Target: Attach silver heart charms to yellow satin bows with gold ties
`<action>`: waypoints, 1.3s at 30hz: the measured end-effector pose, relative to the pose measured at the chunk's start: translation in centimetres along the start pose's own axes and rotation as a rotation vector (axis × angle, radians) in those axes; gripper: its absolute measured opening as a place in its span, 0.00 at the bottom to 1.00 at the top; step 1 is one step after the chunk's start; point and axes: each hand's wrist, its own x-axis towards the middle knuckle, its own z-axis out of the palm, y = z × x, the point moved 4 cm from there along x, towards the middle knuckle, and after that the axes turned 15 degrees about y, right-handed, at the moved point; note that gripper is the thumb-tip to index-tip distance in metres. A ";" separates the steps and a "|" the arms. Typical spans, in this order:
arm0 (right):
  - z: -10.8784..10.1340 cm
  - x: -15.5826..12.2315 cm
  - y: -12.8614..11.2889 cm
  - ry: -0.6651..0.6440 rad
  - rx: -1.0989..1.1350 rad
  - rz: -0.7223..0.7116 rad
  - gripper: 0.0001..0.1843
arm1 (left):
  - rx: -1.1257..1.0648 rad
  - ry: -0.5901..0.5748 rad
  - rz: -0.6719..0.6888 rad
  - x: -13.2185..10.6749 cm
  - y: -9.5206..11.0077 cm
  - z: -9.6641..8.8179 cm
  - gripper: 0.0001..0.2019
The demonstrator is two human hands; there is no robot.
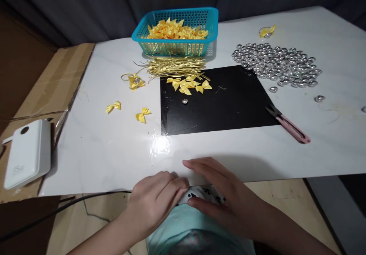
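My left hand (158, 199) is curled closed at the table's front edge; whatever its fingers hold, if anything, is hidden. Beside it my right hand (225, 194) is open, thumb and fingers apart, with nothing between them. Beyond the hands lies a black mat (217, 106). On its back left part are several yellow ribbon bows (187, 85) and one silver heart bead (185, 101). A bundle of gold twist ties (177, 67) lies along its back edge. Pink-handled thread snips (291, 127) rest across the mat's right edge.
A teal basket (213, 35) of yellow bows stands at the back. Many silver heart beads (277, 64) are piled back right. Loose bows (143, 115) and a finished-looking bow with bead (134, 81) lie left. A white power bank (27, 152) sits on cardboard at far left.
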 end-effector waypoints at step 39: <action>-1.6 2.0 1.1 0.241 0.022 0.125 0.09 | -0.120 -0.051 -0.224 3.4 -1.5 -0.5 0.05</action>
